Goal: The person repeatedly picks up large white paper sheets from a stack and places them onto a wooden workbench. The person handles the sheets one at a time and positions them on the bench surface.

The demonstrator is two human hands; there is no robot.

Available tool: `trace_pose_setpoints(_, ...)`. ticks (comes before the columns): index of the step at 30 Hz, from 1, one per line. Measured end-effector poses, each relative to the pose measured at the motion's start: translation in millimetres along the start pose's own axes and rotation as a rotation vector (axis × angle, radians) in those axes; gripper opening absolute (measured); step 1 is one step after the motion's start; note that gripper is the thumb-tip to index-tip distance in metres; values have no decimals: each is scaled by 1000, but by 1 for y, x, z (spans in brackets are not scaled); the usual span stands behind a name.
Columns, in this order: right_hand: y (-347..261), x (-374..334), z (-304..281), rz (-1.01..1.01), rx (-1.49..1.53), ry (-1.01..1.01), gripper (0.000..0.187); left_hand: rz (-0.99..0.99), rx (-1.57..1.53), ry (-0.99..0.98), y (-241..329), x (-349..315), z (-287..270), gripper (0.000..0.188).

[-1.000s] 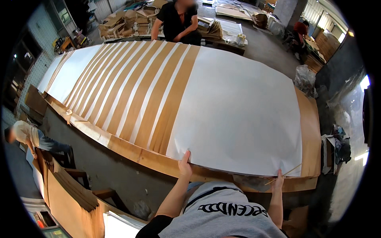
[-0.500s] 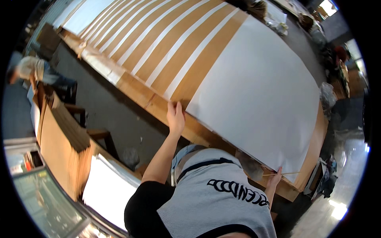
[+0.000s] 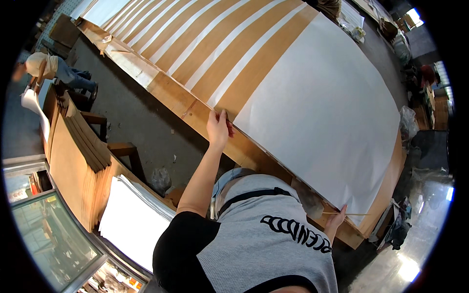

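Note:
A large white sheet (image 3: 322,112) lies over the right part of a long table. Left of it are overlapping brown sheets (image 3: 264,56) with narrow white strips showing between them. My left hand (image 3: 219,131) is closed at the table's near side, thumb and fingers pinching the near edge of the last brown sheet, just left of the white sheet's corner. At the white sheet's near right corner is my right hand (image 3: 335,219), closed around a thin wooden stick (image 3: 359,214) that points right over the paper. Its fingertips touch the sheet's edge.
A wooden table edge (image 3: 168,93) runs along the near side. Behind me at left stand a stack of brown boards (image 3: 73,161) and a pile of white sheets (image 3: 132,215). Another person (image 3: 53,68) bends over at far left. Plastic wrap (image 3: 408,122) hangs beyond the right end.
The view has shifted slightly. My left hand stays at the brown sheet's near edge, its fingers curled a little more. The right hand keeps the stick at the corner. The other person has moved slightly.

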State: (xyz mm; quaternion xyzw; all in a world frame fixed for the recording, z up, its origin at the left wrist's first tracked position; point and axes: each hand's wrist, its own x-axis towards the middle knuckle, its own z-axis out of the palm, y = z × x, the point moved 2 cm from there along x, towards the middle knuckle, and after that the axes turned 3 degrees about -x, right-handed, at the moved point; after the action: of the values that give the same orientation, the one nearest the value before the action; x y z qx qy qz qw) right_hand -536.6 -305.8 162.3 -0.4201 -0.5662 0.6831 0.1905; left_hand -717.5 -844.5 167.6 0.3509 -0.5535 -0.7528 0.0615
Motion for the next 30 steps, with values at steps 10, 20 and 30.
trace_pose_setpoints(10, -9, -17, 19, 3, -1, 43, 41, 17, 152, 43, 8, -2, -4, 25)
trace_pose_setpoints(20, -8, -17, 25, -9, 47, -7, 47, 291, 384, 207, 16, -4, -15, 26)
trace_pose_setpoints(30, 3, -8, 10, -26, 23, 95, 46, 1086, 816, -760, 27, -74, 59, 17)
